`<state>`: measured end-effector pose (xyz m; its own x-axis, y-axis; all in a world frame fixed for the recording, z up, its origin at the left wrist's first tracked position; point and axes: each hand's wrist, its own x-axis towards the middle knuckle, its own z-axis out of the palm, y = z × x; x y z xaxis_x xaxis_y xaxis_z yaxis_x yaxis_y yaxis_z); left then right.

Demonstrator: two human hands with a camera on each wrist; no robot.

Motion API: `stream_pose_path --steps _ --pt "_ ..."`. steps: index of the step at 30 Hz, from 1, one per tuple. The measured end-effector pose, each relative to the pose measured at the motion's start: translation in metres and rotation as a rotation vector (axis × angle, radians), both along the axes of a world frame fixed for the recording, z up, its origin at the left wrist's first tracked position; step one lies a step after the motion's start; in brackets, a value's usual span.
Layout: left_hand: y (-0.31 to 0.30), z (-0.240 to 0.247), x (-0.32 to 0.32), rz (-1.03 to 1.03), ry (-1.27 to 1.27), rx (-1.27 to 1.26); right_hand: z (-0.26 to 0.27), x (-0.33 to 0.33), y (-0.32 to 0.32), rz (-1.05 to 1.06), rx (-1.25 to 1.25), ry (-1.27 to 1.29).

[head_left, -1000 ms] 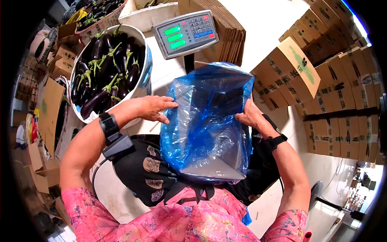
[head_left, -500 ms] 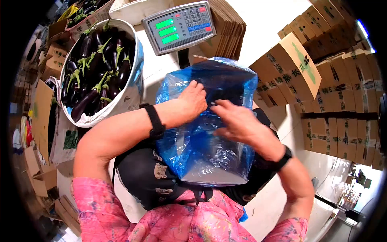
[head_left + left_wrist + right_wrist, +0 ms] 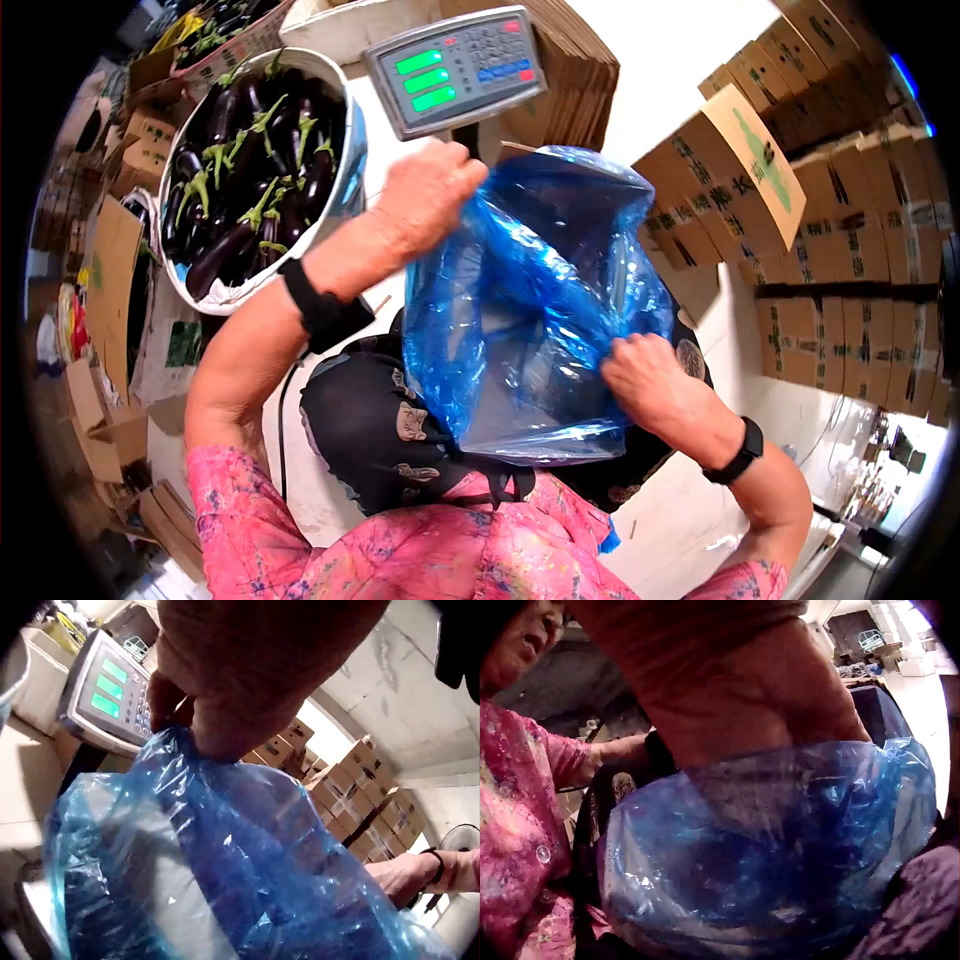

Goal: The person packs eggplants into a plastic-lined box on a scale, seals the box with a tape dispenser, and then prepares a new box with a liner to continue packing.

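A blue translucent plastic bag [image 3: 545,290] spreads in front of the person's lap, with pale flat panels showing through it. My left hand [image 3: 428,197] grips the bag's far left edge and pulls it up into a taut fold. In the left wrist view, that hand [image 3: 232,682] pinches gathered plastic [image 3: 176,750] between thumb and fingers. At the bag's near right side, my right hand [image 3: 655,380] grips bunched plastic with curled fingers. The right wrist view has the bag [image 3: 765,847] overlapping that hand's [image 3: 780,697] fingers, which are partly hidden.
A digital scale display [image 3: 455,70] stands beyond the bag. To the left is a white bucket [image 3: 350,165] full of eggplants [image 3: 250,180]. Flattened cardboard [image 3: 580,80] is stacked behind the scale. Printed cartons [image 3: 835,240] are piled at right, one carton [image 3: 715,185] nearer the bag.
Both hands were at the bag's sides, then came together over its middle. Now they have moved apart, left hand up and leftward, right hand down and rightward, stretching the plastic between them.
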<state>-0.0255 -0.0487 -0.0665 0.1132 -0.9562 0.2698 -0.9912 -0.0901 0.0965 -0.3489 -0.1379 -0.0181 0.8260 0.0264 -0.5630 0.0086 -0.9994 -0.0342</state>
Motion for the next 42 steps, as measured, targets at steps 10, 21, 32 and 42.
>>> stream_pose_path --steps 10,21,32,42 --pt "0.007 -0.023 -0.017 -0.232 0.613 0.217 -0.047 0.079 0.010 -0.064 0.277 -0.154" --pt "0.216 -0.046 0.116 0.603 0.373 -0.522 -0.287 0.058 -0.050 -1.195 1.130 -0.102" --pt "0.343 -0.115 0.237 1.132 0.002 0.293 -0.365 0.055 -0.056 -1.195 0.852 0.022" --pt "0.352 -0.042 0.158 0.747 1.733 -0.296 -0.240 0.086 -0.027 -0.353 0.707 -0.255"
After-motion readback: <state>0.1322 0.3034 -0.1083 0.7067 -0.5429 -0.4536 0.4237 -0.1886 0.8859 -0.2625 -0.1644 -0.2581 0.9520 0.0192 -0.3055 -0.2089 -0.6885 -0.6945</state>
